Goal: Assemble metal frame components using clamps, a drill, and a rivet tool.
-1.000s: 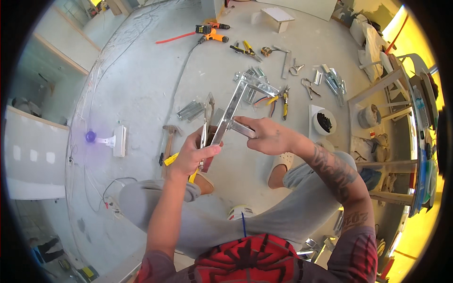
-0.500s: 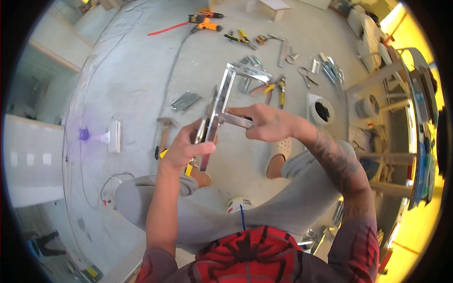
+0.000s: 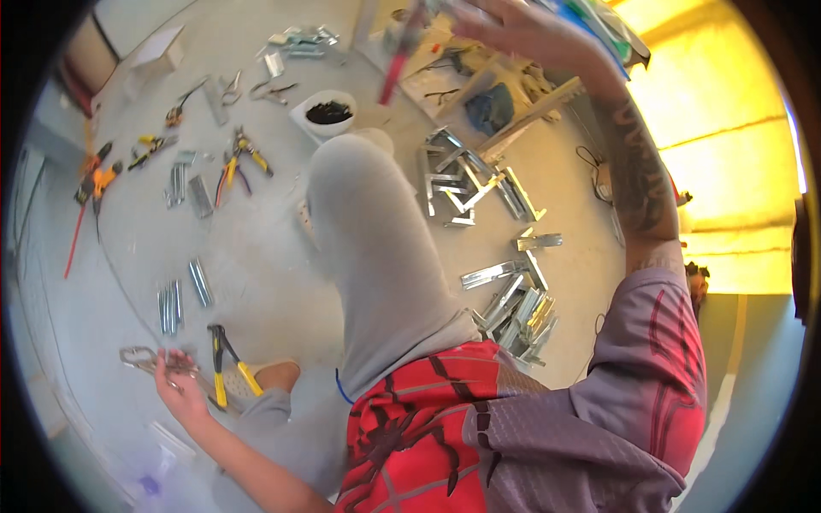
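Note:
At the lower left, my left hand (image 3: 180, 385) is closed around locking clamp pliers (image 3: 139, 356), whose jaws point away to the left. Just right of that hand lie pliers with yellow-and-black handles (image 3: 224, 363), beside my shoe (image 3: 279, 376). My right arm reaches up to the top edge. There my right hand (image 3: 505, 30) is smeared by motion, its fingers partly cut off by the frame. A long red-and-grey object (image 3: 400, 64) slants down by its fingertips; whether the hand holds it is unclear.
L-shaped metal profile pieces (image 3: 457, 179) and a metal pile (image 3: 517, 316) lie right of my knee. A white container of dark bits (image 3: 329, 113) stands beyond it. Yellow-handled pliers (image 3: 245, 162), metal strips (image 3: 171, 306) and orange drills (image 3: 98, 179) are to the left. A wooden-framed stand (image 3: 530, 115) is far right.
The view has swung right. My hands have parted: the right reached up and away, the left moved to the lower left. The metal profile frame is no longer between them.

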Motion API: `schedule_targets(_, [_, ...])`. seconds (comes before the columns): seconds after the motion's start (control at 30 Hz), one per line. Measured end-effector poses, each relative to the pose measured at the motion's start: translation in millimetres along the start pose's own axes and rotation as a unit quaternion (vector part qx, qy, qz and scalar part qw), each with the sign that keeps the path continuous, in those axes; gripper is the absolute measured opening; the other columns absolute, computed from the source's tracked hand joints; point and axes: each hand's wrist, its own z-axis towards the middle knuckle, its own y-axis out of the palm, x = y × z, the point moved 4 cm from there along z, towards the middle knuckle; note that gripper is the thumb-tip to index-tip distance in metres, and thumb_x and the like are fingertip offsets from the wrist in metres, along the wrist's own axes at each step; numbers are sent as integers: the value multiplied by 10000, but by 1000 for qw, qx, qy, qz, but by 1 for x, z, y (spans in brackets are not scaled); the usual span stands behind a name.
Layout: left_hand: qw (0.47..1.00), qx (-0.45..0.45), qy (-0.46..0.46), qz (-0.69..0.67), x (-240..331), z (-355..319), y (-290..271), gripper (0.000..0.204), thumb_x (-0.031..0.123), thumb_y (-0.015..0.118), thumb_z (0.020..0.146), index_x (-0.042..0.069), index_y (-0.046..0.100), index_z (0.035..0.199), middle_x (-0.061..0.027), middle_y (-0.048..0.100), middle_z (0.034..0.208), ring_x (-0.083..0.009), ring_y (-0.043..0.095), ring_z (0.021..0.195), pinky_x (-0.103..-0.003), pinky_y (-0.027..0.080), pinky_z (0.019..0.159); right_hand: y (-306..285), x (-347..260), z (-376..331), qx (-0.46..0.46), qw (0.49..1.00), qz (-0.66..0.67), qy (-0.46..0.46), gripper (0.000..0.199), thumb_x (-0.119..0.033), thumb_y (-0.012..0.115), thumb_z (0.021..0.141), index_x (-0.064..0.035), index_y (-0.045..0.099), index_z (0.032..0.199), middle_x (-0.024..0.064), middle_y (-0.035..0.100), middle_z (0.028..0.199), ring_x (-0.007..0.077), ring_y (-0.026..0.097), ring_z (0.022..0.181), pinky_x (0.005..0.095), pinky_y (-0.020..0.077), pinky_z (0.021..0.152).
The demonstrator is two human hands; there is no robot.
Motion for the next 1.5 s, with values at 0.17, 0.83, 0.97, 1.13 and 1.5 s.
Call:
schedule_targets(0.17, [998, -21, -64, 16, -17, -1, 9, 377, 257, 570, 933, 28, 536, 1230, -71, 578, 966, -185, 544, 906, -342, 434, 830, 143, 147, -21, -158, 984, -71, 29, 630, -593, 586, 866, -56, 614, 1195, 181, 654, 1050, 287, 630, 962, 389, 507, 807])
schedule_targets(0.83, [981, 36, -174, 77, -65, -4, -33, 323, 274, 631, 861, 129, 594, 1147, -23, 574, 933, -172, 543, 873, -352, 436, 808, 387, 256, 54, -154, 984, -90, 14, 256, -328, 698, 749, -179, 743, 952, 54, 718, 987, 261, 682, 935, 433, 501, 828])
schedule_targets(0.97, [979, 13, -160, 124, -68, -5, -25, 276, 247, 641, 854, 120, 603, 1096, -30, 576, 892, -181, 552, 842, -347, 449, 774, 416, 258, 43, -142, 969, -197, 44, 136, -263, 671, 767, -187, 736, 859, 60, 712, 923, 278, 681, 891, 496, 478, 844])
schedule_targets(1.13, [979, 13, -173, 104, -72, -9, -22, 238, 235, 658, 843, 94, 614, 1030, -28, 578, 881, -187, 554, 844, -345, 459, 766, 399, 234, -11, 50, 995, -81, -5, 141, -265, 632, 811, -168, 725, 855, 71, 701, 883, 318, 673, 854, 542, 468, 827])
schedule_targets(1.5, [951, -37, -275, 139, -101, -8, -29, 319, 307, 603, 891, 64, 588, 1097, -45, 595, 919, -186, 552, 868, -355, 444, 768, 451, 136, -220, 25, 928, 267, 258, 228, -278, 624, 848, -57, 679, 851, 155, 646, 738, 362, 625, 686, 446, 500, 639])
